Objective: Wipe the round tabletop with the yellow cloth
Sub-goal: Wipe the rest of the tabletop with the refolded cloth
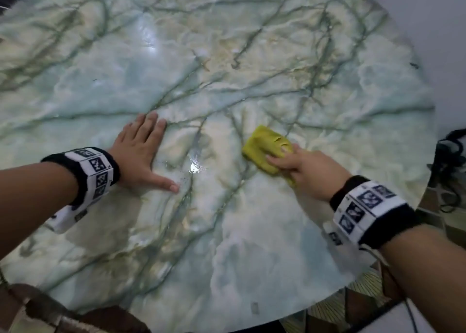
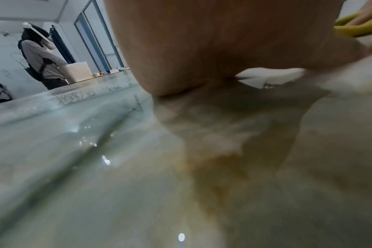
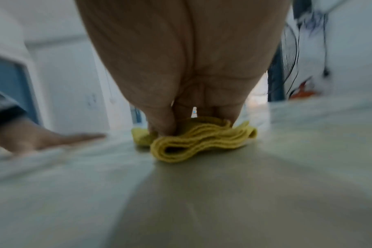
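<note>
The round tabletop [image 1: 227,55] is glossy green-white marble with dark veins and fills most of the head view. A folded yellow cloth [image 1: 264,141] lies on it right of centre. My right hand [image 1: 302,166] grips the cloth's near edge; in the right wrist view its thumb and fingers [image 3: 161,124] pinch the layered folds of the cloth [image 3: 191,142]. My left hand [image 1: 141,151] rests flat on the marble left of centre, fingers straight and thumb spread out. In the left wrist view its palm [image 2: 202,42] presses on the tabletop [image 2: 96,167], with the cloth [image 2: 355,28] at the far right.
A small wet patch with glare [image 1: 195,166] lies between my hands. Dark cables [image 1: 451,168] hang off the table's right edge. A wooden chair back [image 1: 50,312] is at the near left. Another person [image 2: 42,58] stands by a white box [image 2: 78,70] beyond the table.
</note>
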A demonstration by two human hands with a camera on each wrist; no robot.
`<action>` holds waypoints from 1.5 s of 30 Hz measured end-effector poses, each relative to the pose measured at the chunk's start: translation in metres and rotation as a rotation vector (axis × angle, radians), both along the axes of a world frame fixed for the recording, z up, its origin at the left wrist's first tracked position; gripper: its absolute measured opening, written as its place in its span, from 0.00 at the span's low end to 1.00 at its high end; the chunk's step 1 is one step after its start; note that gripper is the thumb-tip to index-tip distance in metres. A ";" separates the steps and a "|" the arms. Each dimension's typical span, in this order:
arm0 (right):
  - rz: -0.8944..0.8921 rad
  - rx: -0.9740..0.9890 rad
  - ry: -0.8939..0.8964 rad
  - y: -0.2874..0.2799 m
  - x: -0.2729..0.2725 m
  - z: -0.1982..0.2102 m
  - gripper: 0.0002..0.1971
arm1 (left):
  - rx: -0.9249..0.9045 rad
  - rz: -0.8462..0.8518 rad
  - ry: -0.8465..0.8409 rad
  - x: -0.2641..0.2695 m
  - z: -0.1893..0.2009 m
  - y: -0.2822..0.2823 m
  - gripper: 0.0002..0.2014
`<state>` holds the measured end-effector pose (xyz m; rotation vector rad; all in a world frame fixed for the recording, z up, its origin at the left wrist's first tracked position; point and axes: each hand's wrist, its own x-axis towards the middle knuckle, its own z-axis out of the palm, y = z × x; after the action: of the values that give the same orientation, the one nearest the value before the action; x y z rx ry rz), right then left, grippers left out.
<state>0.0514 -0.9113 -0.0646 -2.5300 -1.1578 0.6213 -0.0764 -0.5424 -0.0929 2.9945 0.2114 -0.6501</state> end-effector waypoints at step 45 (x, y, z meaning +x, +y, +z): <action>-0.233 0.064 0.033 0.022 -0.142 -0.021 0.26 | -0.020 -0.051 0.055 0.002 0.003 0.002 0.87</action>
<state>-0.0904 -0.8894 -0.0856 -2.5395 -0.8402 0.5545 -0.0745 -0.5407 -0.0897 2.9739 0.1312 -0.7354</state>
